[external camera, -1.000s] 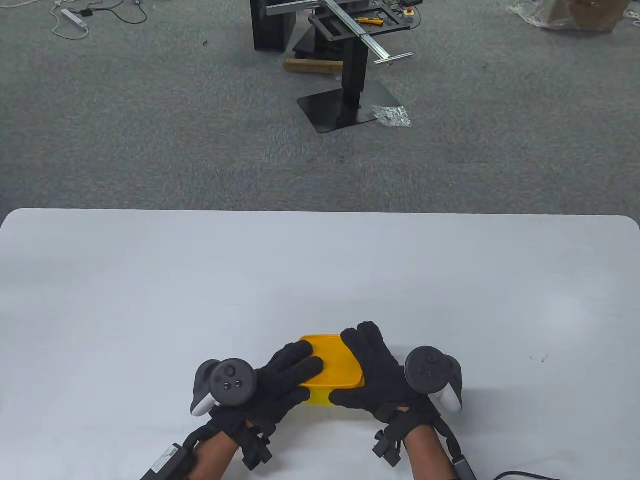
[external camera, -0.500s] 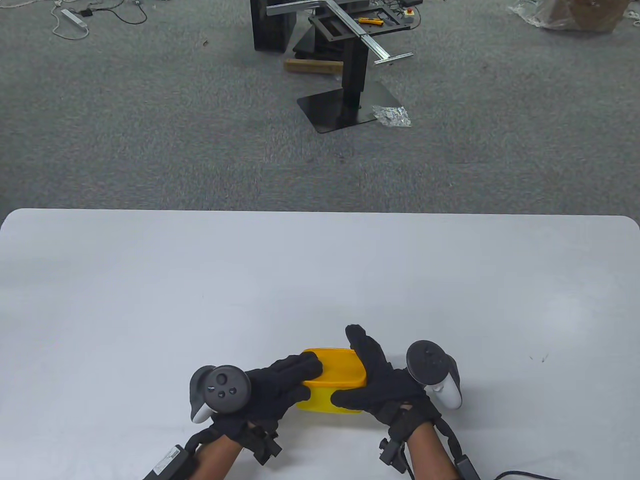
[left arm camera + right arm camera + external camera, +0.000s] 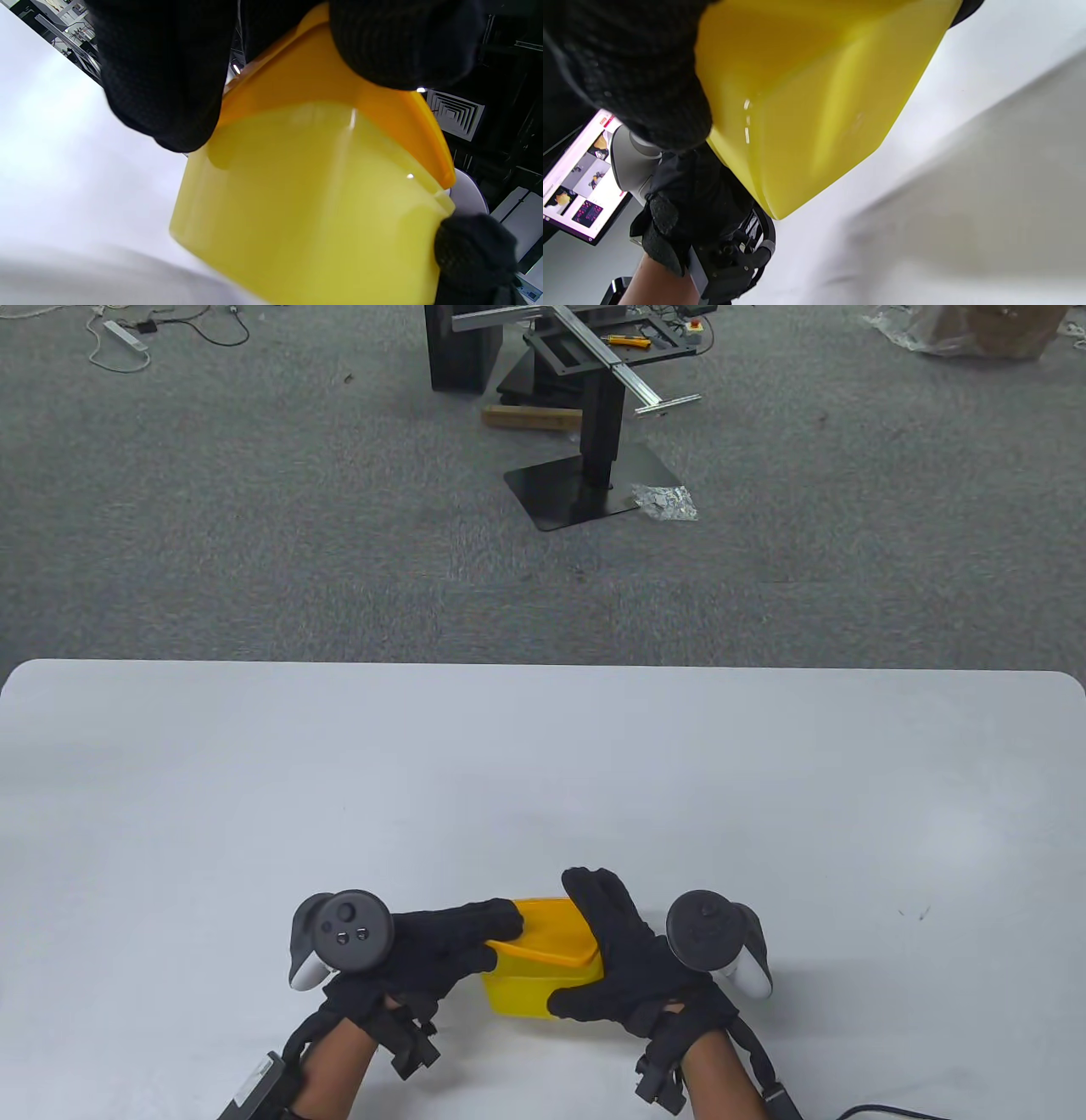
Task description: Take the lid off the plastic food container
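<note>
A yellow plastic container (image 3: 530, 988) with an orange lid (image 3: 551, 937) is near the table's front edge. My left hand (image 3: 488, 937) grips the lid's left end, fingers on top and thumb at its front rim. My right hand (image 3: 607, 950) holds the container's right side, fingers along the lid's right edge and thumb on the front wall. In the left wrist view the lid (image 3: 305, 72) sits on the container (image 3: 314, 212), pinched between my left fingers (image 3: 169, 72). In the right wrist view the container (image 3: 814, 97) is tilted over the table, under my right fingers (image 3: 628, 63).
The white table (image 3: 543, 780) stretches far and to both sides of the hands. Beyond its far edge is grey carpet with a black stand (image 3: 594, 475) and cables. A screen (image 3: 581, 178) shows behind the left wrist in the right wrist view.
Both hands and the container have shifted left and toward the front edge. My left hand has slid from lying across the lid to gripping its left end. My right fingers have closed in along the right side.
</note>
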A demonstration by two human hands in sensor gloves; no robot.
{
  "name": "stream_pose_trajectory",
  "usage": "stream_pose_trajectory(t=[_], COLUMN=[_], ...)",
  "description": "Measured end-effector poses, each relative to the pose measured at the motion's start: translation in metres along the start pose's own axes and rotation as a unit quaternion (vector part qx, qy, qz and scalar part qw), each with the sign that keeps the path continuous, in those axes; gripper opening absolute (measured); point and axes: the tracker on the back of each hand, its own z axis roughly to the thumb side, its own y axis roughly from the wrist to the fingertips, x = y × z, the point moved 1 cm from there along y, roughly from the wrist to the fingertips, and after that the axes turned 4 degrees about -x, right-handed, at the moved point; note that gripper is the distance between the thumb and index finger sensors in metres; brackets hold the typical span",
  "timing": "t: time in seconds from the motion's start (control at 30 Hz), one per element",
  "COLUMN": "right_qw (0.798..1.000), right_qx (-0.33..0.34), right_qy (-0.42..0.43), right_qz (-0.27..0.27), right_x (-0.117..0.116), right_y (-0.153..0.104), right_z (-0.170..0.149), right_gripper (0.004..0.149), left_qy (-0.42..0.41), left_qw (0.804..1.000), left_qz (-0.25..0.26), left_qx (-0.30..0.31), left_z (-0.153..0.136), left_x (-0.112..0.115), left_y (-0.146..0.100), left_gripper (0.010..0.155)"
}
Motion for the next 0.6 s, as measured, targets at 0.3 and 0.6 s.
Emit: stream_pose_trajectory(t=[0.3,0.6], right_qw=[0.998,0.999], right_qx=[0.020,0.014], right_qy=[-0.047,-0.038], right_qz=[0.032,-0.006], right_x=[-0.021,-0.008], right_y=[0.008,0.000], right_z=[0.012,0.008], right_gripper=[0.125,0.122], left_qy=[-0.031,-0.132], left_qw=[0.997,0.912], left_qz=[0.068,0.252], left_qx=[-0.030,-0.296], left_z=[-0.024,-0.116], left_x=[-0.040,-0.100], left_y=[-0.011,-0.065], left_gripper=[0.058,0.058])
